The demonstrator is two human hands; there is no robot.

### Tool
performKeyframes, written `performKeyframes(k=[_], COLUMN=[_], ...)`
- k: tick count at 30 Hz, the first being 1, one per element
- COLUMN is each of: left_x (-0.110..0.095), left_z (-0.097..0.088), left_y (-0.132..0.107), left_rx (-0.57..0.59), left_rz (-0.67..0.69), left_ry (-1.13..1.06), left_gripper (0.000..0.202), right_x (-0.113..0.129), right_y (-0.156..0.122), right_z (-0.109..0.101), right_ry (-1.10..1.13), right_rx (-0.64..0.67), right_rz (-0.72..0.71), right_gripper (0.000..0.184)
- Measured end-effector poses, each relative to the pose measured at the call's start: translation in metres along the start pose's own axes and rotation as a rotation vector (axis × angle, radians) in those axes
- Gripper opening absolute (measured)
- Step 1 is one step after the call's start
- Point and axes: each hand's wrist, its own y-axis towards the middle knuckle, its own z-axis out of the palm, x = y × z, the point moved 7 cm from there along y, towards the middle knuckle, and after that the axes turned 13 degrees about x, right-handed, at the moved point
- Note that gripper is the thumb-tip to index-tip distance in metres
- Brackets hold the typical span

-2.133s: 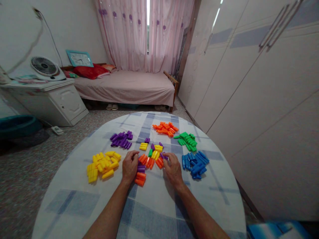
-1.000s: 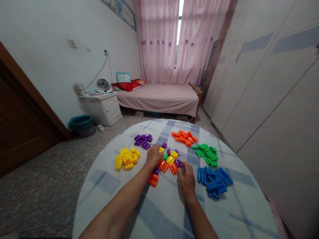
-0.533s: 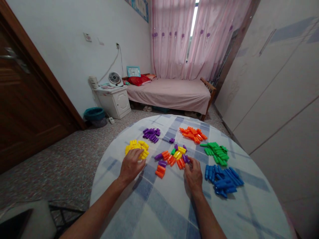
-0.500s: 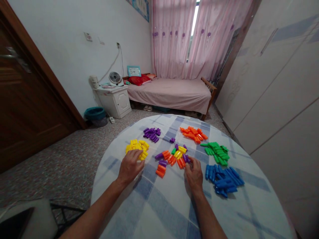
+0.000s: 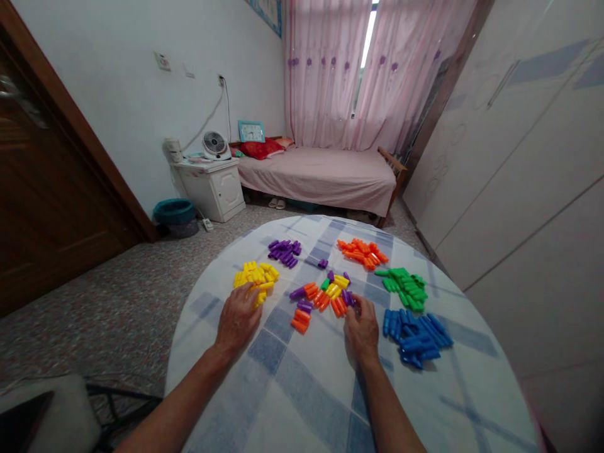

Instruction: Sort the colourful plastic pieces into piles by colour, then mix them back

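At the yellow plastic pieces (image 5: 257, 274), my left hand (image 5: 238, 318) has its fingers curled, with a yellow piece between fingertips and thumb. My right hand (image 5: 362, 327) is bent around the right end of a joined group in mid-table, its thumb and forefinger at a purple plastic piece (image 5: 348, 297). That group mixes yellow connectors (image 5: 334, 290), orange connectors (image 5: 321, 300) and a green one (image 5: 325, 284). On its left side lie a purple piece (image 5: 297, 293) and an orange pair (image 5: 301, 321). My fingers partly hide both contacts.
Around the round table's checked cloth (image 5: 292, 390) lie heaps of purple pieces (image 5: 284, 251), orange pieces (image 5: 362, 253), green pieces (image 5: 406, 288) and blue pieces (image 5: 418, 336). A small purple piece (image 5: 323, 263) sits apart. Beyond are a bed (image 5: 321, 170) and a cabinet (image 5: 221, 192).
My left hand has drawn slightly back and its fingers have closed in at the near edge of the yellow heap. My right hand stays at the purple piece. The view has shifted slightly.
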Motion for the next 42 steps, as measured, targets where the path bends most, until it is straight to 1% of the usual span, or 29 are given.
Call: performKeyframes(k=[3,7,10,12,14,17,22,25,29,34,36,39,42], left_x=[-0.012,-0.042,-0.070,-0.086,-0.098,-0.111,-0.122,-0.128,-0.133,-0.133,-0.133,-0.131,-0.136], left_z=[-0.005,-0.005,0.005,0.015,0.023,0.030,0.040,0.046,0.053,0.054,0.053,0.053,0.059], left_y=[0.005,0.022,0.042,0.056,0.068,0.081,0.091,0.091,0.089,0.088,0.091,0.099,0.109], left_rx=[-0.028,-0.024,0.053,0.124,0.183,0.254,0.418,0.455,0.445,0.421,0.396,0.356,0.396], left_rz=[0.043,0.126,0.183,0.183,0.160,0.120,0.076,0.095,0.137,0.157,0.155,0.115,0.104], left_ry=[-0.064,-0.203,-0.294,-0.312,-0.307,-0.270,-0.140,-0.100,-0.108,-0.184,-0.233,-0.292,-0.300], left_gripper=[0.030,0.027,0.028,0.029,0.030,0.032,0.029,0.026,0.023,0.023,0.025,0.031,0.031], right_x=[0.000,0.003,0.006,0.007,0.007,0.006,0.009,0.008,0.008,0.007,0.007,0.008,0.009], right_y=[0.000,-0.001,-0.001,-0.002,-0.002,-0.001,-0.002,-0.002,-0.002,-0.002,-0.002,-0.002,-0.001], right_z=[0.000,-0.001,-0.002,-0.003,-0.003,-0.002,-0.002,-0.002,-0.001,-0.001,-0.002,-0.002,-0.002], right_ry=[0.008,0.024,0.027,0.030,0.033,0.032,0.021,0.021,0.025,0.033,0.037,0.039,0.041], right_rx=[-0.005,-0.011,-0.012,-0.012,-0.008,0.004,-0.003,0.004,0.004,0.001,-0.002,-0.005,-0.001], right_rz=[-0.005,-0.012,-0.015,-0.018,-0.018,-0.020,-0.035,-0.024,-0.031,-0.028,-0.025,-0.033,-0.044], right_gripper=[0.037,0.036,0.035,0.035,0.035,0.034,0.034,0.036,0.036,0.035,0.035,0.034,0.035])
